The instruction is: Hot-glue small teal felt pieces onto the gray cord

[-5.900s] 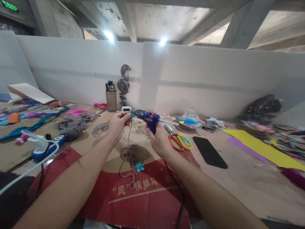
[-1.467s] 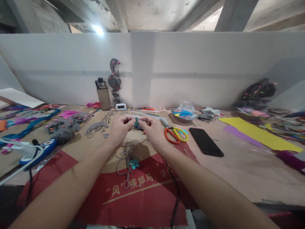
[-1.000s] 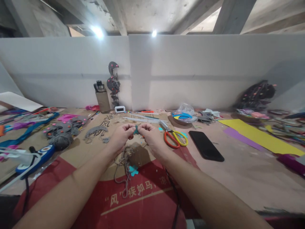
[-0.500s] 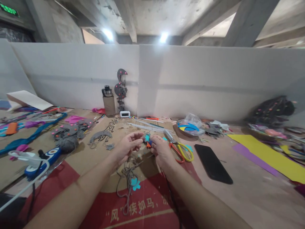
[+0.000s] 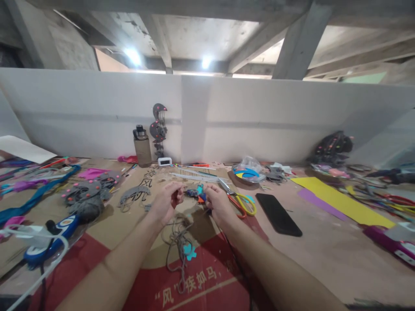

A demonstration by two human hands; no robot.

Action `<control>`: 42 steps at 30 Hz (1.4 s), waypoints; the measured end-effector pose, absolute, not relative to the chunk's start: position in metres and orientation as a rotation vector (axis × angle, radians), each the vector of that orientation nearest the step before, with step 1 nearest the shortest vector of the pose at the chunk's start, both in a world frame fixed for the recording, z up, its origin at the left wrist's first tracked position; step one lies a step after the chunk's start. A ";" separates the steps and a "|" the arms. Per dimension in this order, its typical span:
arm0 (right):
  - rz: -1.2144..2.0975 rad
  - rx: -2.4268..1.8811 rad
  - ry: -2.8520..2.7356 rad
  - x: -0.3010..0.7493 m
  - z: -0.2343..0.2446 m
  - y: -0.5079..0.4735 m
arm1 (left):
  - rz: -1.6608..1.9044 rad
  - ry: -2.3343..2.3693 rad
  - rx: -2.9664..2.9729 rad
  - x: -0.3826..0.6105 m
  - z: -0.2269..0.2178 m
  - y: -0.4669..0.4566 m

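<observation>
My right hand (image 5: 219,202) is closed, with a small turquoise cut-out piece (image 5: 200,188) at its fingertips. Just under that piece shows a blue and orange object (image 5: 201,198), partly hidden by the fingers, so its kind is unclear. My left hand (image 5: 166,202) has its fingers pinched together a short way to the left; whatever they hold is too small to make out. Grey yarn (image 5: 178,242) lies tangled below the hands, beside another turquoise cut-out (image 5: 189,252). Scissors (image 5: 240,201) with red and yellow handles rest right of my right hand.
A black phone (image 5: 278,214) lies to the right, near yellow sheet material (image 5: 340,201). Behind stand a bottle (image 5: 142,147) and a small white clock (image 5: 164,162). Grey felt shapes with pink dots (image 5: 87,192) and a blue power strip (image 5: 53,242) occupy the left.
My left hand has moved a little away from the turquoise piece, widening the gap between the hands. The piece stays with my right hand. The view has turned slightly right.
</observation>
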State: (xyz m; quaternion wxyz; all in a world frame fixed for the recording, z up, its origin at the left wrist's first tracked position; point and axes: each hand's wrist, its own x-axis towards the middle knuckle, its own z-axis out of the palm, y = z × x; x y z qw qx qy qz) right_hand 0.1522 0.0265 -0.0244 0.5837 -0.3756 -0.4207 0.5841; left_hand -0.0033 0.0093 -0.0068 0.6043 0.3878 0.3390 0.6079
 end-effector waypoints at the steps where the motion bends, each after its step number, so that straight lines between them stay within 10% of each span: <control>1: 1.359 -0.885 -0.983 0.152 -0.025 0.027 | 1.411 0.778 0.907 -0.004 -0.007 0.009; 42: 1.080 -0.945 -1.347 0.144 -0.025 0.009 | 1.376 1.130 1.373 0.014 -0.015 0.000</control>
